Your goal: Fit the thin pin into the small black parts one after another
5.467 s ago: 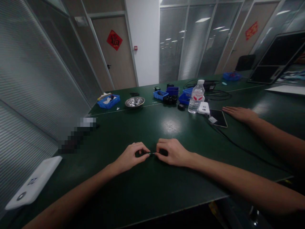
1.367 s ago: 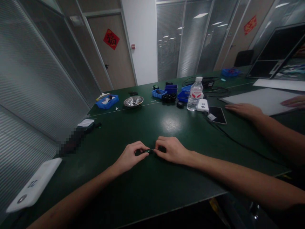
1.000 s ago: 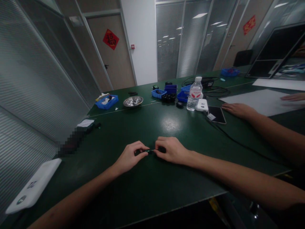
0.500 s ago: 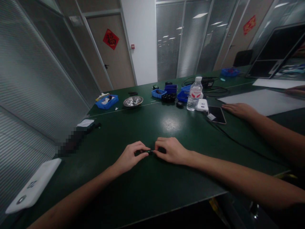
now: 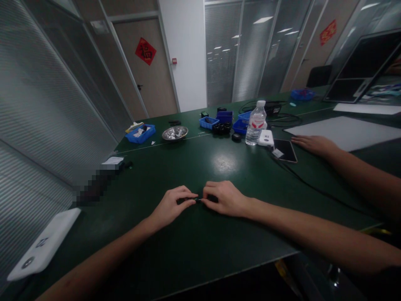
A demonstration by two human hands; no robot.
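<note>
My left hand (image 5: 171, 205) is closed in a pinch, thumb and forefinger on a small dark part (image 5: 197, 200) whose kind is too small to make out. Facing it, my right hand (image 5: 224, 198) rests on the green table (image 5: 200, 246) with its fingers curled. Its thumb and fingertip pinch at a thin, pale bit beside the dark part. Whether that bit belongs to the dark part I cannot tell. Both sets of fingertips are a small gap apart, just above the table surface.
A metal bowl (image 5: 175, 133) with small pieces and a blue basket (image 5: 140, 134) stand at the back left. Behind my right hand are a water bottle (image 5: 255, 124), a phone (image 5: 285, 151) and a black cable (image 5: 300, 177). Another person's hand (image 5: 313, 144) lies at the right near white sheets.
Both hands stay in nearly the same place and keep their pinches. Only a very slight shift of the fingertips shows around the small dark part.
</note>
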